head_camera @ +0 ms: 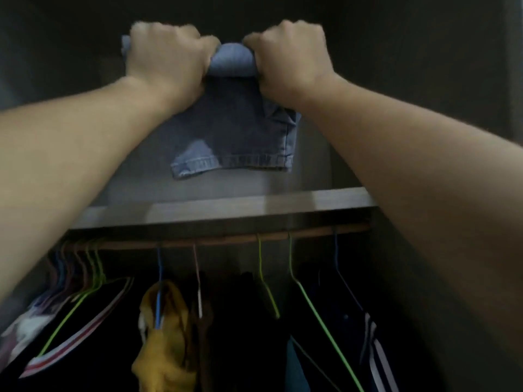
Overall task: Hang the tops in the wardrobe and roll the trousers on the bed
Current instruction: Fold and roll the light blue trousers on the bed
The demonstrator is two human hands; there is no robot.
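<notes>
Both hands were up in the top centre of the frame, and both were clamped! The left hand [167, 58] had its fingers curled over the rolled end of the denim trousers [235, 128]. The right hand [288, 60] gripped the same way just beside it, and a short stretch of the roll [232, 60] showed between the thumbs. Knuckles up, fingers wrapped over the far side: that looked like a grip for keeping the roll tight and even across its width. Whether it was being turned or pushed back, I could not tell.

The unrolled part lay flat on the wardrobe shelf [226, 206], its stitched hem toward the camera and near the shelf's front edge. So the trousers sat on the shelf, mid-frame, with no bed in sight. By my reading the roll was only partly made, with a good length of cloth left to take in.

Under the shelf ran the rail [226, 239]. A mustard top [167, 335] hung lower centre, a striped top [70, 343] lower left, and a dark garment with white stripes [373, 352] lower right. A green hanger [319, 315] hung right of centre, and more hangers [85, 267] bunched at the rail's left end, spare places for tops, I would say.
</notes>
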